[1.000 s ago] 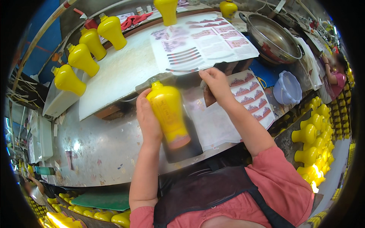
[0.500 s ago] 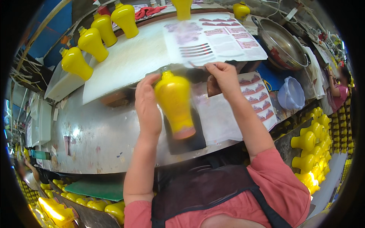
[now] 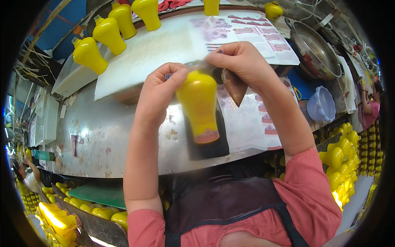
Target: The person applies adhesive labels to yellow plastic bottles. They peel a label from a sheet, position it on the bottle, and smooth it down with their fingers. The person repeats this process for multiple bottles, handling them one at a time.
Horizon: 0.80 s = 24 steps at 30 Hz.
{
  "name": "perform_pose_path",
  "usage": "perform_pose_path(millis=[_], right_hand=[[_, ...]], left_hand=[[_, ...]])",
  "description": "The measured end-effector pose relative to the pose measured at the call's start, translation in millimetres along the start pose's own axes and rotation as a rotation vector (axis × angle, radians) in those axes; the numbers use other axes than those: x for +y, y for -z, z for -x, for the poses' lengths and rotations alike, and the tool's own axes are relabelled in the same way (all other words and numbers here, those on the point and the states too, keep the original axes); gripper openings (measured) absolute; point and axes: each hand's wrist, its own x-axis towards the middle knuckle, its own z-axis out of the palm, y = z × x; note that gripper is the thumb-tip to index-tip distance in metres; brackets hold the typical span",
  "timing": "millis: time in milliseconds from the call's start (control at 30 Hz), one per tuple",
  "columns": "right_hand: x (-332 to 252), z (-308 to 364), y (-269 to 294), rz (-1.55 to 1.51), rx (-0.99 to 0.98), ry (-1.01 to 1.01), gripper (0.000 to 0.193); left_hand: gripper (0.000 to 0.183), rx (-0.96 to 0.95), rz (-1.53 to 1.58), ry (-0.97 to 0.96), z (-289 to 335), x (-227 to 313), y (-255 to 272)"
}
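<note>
A glossy yellow bottle [image 3: 197, 101] with wide shoulders and a pinkish patterned band round its base is in front of me, over a black pad [image 3: 212, 153]. Across its neck stretches a thin see-through decal strip [image 3: 196, 66] with dark ends. My left hand [image 3: 154, 96] pinches one end and my right hand [image 3: 249, 66] pinches the other, so both are closed. A brown, pointed, flat scraper [image 3: 234, 87] is tucked under the right hand's fingers. The strip and hands hide the bottle's neck.
Decal sheets [image 3: 247, 131] lie right of the bottle; more lie on the raised white board [image 3: 140, 59]. Several yellow bottles [image 3: 109, 35] line its far left. A metal pan [image 3: 317, 47] and lavender basket [image 3: 321, 105] stand right. Other people are at both edges.
My right hand has brought the strip from the white board to the bottle's neck. My left hand has gone from resting open beside the bottle to pinching the strip's other end.
</note>
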Motion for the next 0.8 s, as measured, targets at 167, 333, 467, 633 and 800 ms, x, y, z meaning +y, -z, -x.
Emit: perform_pose_path(millis=[167,333,467,633,800], right_hand=[[56.6,-18.6,-16.1,0.123,0.085,0.015,0.021],[74.3,-30.2,-21.2,0.177,0.121,-0.053,0.023],[62.3,-14.2,-21.4,0.156,0.148,-0.028,0.021],[48.2,22.6,-22.1,0.1,0.193,0.102,0.014],[43.4,41.7,-24.2,0.125,0.199,0.176,0.013]], left_hand=[[0.014,0.168,-0.246,0.184,-17.7,-22.3,8.5],[0.012,0.244,-0.233,0.255,-23.4,-35.0,2.0],[0.01,0.241,-0.091,0.229,-15.3,-29.0,-3.9],[0.006,0.151,0.02,0.079,13.3,-17.3,-7.4],[0.009,0.107,-0.019,0.015,22.4,-12.5,-6.8]])
